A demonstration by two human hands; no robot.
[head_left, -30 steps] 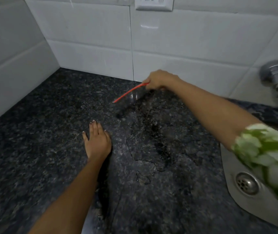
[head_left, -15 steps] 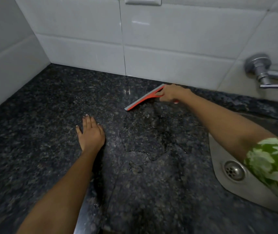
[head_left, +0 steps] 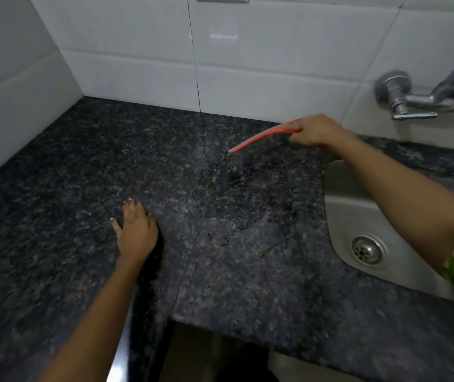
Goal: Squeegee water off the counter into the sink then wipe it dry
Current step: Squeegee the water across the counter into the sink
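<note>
Squeegee (head_left: 264, 135): red with a pale blade edge, held in the right hand (head_left: 318, 130) at the back of the bench (head_left: 54, 216), near the tiled wall (head_left: 261, 64). The grip is fingers curled round the handle end; the blade runs out to the left, its far tip at or just above the stone, and which of the two cannot be told. The placement looks deliberate: the blade sits behind the wet patch, so a pull toward the sink would carry water ahead of it. Water (head_left: 234, 194): a shallow, irregular puddle on the dark speckled stone, between the blade and the front edge, with its right side near the sink rim. Smaller drops lie just in front of it. Sink (head_left: 358, 216): steel, set into the bench at the right, drain (head_left: 367, 250) visible, next to the puddle, which suits a short sideways stroke. Left hand (head_left: 136, 230): flat on the bench, fingers spread and straight, holding nothing, well left of the water; likely a brace for the reach, kept on dry stone. Tap (head_left: 413, 102): wall-mounted above the sink, no flow seen. Cloth for drying: none in view. Stage, by judgement: squeegee work under way, wiping not yet begun.
</note>
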